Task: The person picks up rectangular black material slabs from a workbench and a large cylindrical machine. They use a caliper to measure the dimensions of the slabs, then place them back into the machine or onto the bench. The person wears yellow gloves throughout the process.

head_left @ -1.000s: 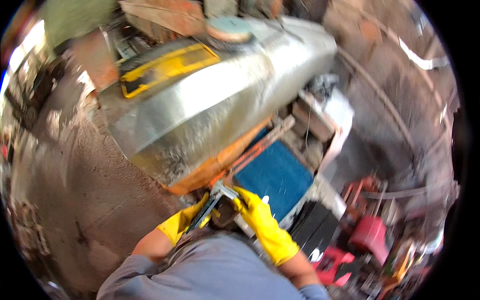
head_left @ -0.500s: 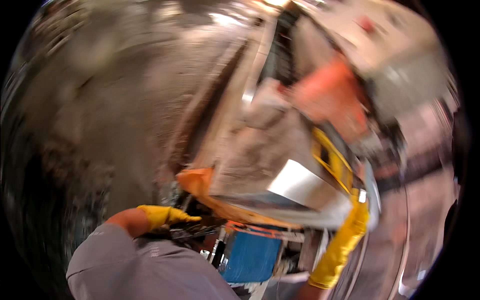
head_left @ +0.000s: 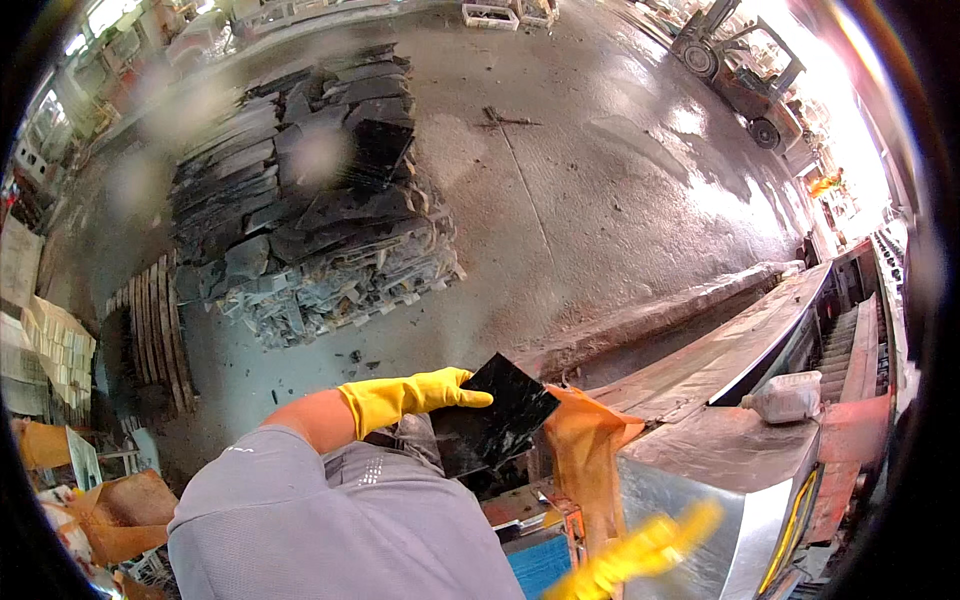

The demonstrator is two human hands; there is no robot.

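My left hand (head_left: 435, 395), in a yellow rubber glove, is closed on the upper edge of a black stone slab (head_left: 490, 420). The slab is flat and tilted, with a sharp corner pointing up and faint pale marks on its face. It hangs close in front of my body, beside an orange flap (head_left: 590, 450). My right hand (head_left: 645, 555), gloved in yellow too, is at the lower right, apart from the slab. Motion blurs it, but its fingers look stretched out, and nothing shows in them. Behind it stands a metal-clad machine housing (head_left: 720, 455).
A pallet stack of dark, rough slabs (head_left: 340, 215) stands on the wet floor ahead to the left, next to leaning slats (head_left: 155, 330). A plastic jug (head_left: 785, 398) rests on the machine. A forklift (head_left: 745, 85) is at the far right. A blue box (head_left: 540, 565) is below.
My view has swung left from the machine toward the floor and slab stack. My right hand has come away from the yellow-edged side of the machine. The black slab now shows plainly in my left hand.
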